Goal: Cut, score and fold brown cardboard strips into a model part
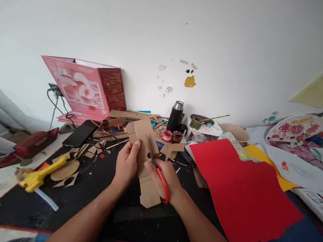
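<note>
My left hand (128,160) grips the left edge of a long piece of brown cardboard (149,189), thumb on top. The cardboard is held up over the black table and has a notched upper end. In my right hand (165,176) is a pair of scissors (161,178) with red-orange handles. Their blades lie over the middle of the cardboard and point up and away from me. Beside the blades a small dark hole shows in the cardboard. Whether the blades are cutting into it I cannot tell. Part of the handles is hidden by my fingers.
A yellow glue gun (42,174) lies at left near cardboard scraps and a black phone (80,133). Behind stand a pink box (83,87), a black thermos (175,117) and small paint jars (167,135). A large red sheet (242,188) covers the right side.
</note>
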A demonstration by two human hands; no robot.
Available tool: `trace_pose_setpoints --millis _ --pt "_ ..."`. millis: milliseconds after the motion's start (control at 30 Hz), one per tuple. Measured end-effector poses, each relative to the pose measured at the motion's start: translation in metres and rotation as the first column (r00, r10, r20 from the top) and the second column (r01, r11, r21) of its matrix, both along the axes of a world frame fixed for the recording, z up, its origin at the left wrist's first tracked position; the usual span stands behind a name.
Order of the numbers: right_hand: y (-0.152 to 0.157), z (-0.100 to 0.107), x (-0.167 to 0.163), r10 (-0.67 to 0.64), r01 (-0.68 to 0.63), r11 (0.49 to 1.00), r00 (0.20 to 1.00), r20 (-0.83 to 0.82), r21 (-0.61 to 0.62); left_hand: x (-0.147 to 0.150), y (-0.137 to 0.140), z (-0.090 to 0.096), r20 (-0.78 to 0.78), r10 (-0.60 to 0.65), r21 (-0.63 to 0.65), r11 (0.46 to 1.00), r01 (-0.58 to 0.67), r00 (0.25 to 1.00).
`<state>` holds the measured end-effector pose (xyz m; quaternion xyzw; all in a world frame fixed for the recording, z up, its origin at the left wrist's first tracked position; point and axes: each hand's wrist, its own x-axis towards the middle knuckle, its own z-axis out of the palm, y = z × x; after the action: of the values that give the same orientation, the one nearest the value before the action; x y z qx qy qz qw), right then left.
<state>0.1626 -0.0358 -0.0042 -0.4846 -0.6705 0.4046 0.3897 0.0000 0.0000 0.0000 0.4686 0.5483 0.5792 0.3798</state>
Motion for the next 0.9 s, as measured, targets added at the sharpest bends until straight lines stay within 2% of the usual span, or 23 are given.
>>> trace_pose_setpoints --millis 400,900 --pt "-0.0044 0.0073 -0.0028 -0.021 0.018 0.999 0.997 0.069 0.044 0.0027 0.0006 -0.0013 0.107 -0.027 0.003 1.000 0.026 0.994" --pt "-0.0054 0.0050 -0.0053 -0.027 0.022 0.997 0.997 0.072 0.073 0.0027 0.0006 -0.0051 0.133 -0.022 0.022 1.000 0.020 0.991"
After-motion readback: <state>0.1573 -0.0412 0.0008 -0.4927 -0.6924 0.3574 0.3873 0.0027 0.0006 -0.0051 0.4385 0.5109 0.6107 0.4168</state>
